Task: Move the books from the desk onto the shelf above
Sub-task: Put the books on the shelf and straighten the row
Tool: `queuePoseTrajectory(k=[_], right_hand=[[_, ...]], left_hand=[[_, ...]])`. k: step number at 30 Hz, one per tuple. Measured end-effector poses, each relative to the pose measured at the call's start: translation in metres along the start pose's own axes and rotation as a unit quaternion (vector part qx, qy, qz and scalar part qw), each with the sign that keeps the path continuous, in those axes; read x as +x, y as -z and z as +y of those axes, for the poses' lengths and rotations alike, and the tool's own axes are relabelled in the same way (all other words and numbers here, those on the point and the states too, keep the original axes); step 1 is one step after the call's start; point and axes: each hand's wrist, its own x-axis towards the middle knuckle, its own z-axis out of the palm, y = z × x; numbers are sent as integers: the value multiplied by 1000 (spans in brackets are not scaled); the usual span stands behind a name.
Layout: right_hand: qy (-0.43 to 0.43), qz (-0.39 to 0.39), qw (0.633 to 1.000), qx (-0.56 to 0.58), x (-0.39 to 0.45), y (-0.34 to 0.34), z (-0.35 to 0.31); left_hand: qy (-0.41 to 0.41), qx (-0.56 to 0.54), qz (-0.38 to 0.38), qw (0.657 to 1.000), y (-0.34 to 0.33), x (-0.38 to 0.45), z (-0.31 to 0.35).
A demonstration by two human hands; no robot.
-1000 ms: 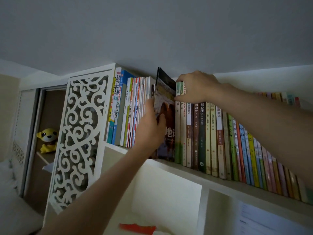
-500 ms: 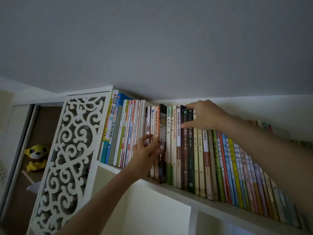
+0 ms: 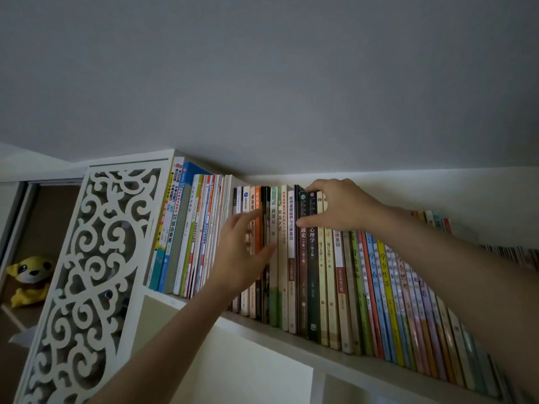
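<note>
Two hands reach up to a long row of books (image 3: 326, 266) standing upright on a white shelf (image 3: 291, 333) just under the ceiling. We see our left hand (image 3: 242, 258) with fingers straight and relaxed, laid flat against the spines of an orange book (image 3: 257, 199) and its thin dark neighbours, grasping nothing. Our right hand (image 3: 341, 207) curls over the top edges of several dark and cream books (image 3: 312, 287) further right, thumb pressed on their spines, fingers hooked behind them. At the left end of the shelf stands a white carved scrollwork panel (image 3: 87, 272). Beyond it, a yellow plush toy (image 3: 29, 278) sits in a dim alcove.
</note>
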Motion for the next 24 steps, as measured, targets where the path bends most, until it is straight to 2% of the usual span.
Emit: queuePoseTrajectory(k=[3, 8, 11, 16, 20, 24], right_hand=[[15, -11, 1000, 11, -2, 3, 2], [18, -1, 1000, 6, 0, -2, 7], [15, 1, 1000, 3, 1, -4, 8], [8, 8, 1000, 0, 1, -6, 8], [1, 20, 1000, 10, 1, -8, 8], [4, 19, 1000, 21, 1, -9, 8]], left_hand=[[-67, 29, 9, 997, -7, 33, 37], [-40, 123, -11, 991, -26, 81, 56], [9, 47, 15, 999, -29, 84, 54], [29, 42, 44, 998, -29, 80, 58], [5, 35, 126, 991, -29, 70, 64], [35, -67, 204, 976, -12, 62, 64]])
